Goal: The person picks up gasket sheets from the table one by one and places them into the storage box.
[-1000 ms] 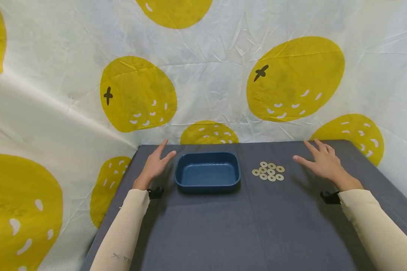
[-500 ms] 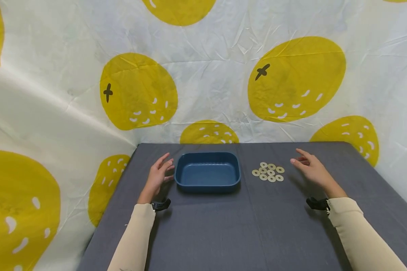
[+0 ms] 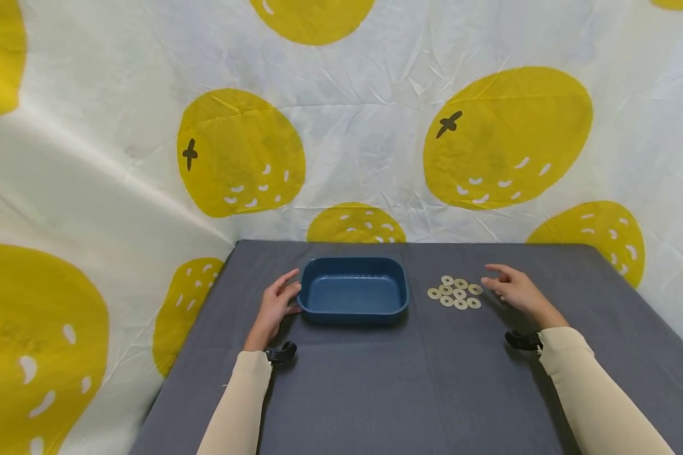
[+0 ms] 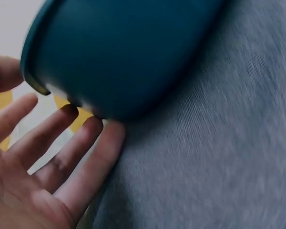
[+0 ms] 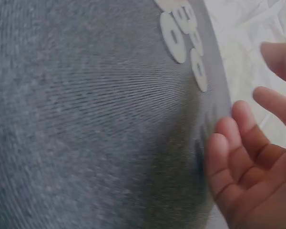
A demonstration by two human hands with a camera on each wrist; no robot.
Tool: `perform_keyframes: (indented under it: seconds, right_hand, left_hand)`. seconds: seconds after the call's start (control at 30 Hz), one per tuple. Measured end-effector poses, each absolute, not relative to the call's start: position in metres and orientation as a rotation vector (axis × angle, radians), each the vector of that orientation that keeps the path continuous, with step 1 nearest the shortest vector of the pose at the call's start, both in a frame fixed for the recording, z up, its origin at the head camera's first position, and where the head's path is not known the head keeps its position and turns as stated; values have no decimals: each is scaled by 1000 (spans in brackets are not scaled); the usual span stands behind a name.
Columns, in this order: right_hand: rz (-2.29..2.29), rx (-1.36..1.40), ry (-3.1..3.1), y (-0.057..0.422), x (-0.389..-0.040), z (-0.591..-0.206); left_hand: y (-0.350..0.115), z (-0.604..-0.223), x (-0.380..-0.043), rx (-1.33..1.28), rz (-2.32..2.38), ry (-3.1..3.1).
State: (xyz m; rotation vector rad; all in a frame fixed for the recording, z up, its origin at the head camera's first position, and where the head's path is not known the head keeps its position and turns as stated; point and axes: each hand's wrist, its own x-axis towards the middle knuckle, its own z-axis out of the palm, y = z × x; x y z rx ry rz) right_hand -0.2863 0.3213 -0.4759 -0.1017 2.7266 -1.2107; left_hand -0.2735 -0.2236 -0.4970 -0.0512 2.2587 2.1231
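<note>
A dark blue rectangular dish [image 3: 354, 316] with rounded corners stands on the dark grey cloth. At its left end is my left hand [image 3: 274, 309], thumb by the rim and fingertips right at the outer wall. The left wrist view shows those fingers [image 4: 81, 152] spread and nearly straight along the wall [image 4: 119, 62]. To the right of the dish lie several flat, pale brass washers [image 3: 460, 294], each with a hole in the middle, grouped close together. Just beyond them, my right hand [image 3: 518, 292] hovers with fingers loosely bent and nothing in them, as the right wrist view confirms.
The table [image 3: 370, 392] is covered in grey cloth. Behind and to the left hangs a white curtain [image 3: 364, 151] printed with yellow fruit shapes, meeting the table's back edge. A black band [image 3: 523, 341] sits on each wrist.
My left hand has come down and right, up against the dish's left end. My right hand has moved left and lower towards the washers, its fingers bending from spread. Dish and washers stay put.
</note>
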Motion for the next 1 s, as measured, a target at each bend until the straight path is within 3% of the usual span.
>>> perform_keyframes:
  seconds: [0.27,1.0]
  right_hand:
    - [-1048,-125,2715,321,-290,-479]
    - [-987,-13,2833,303,-293,-492]
  left_hand:
    - [-227,-501,-272,102,2038,2286]
    - [-230,-505,-272,103,2066,2275]
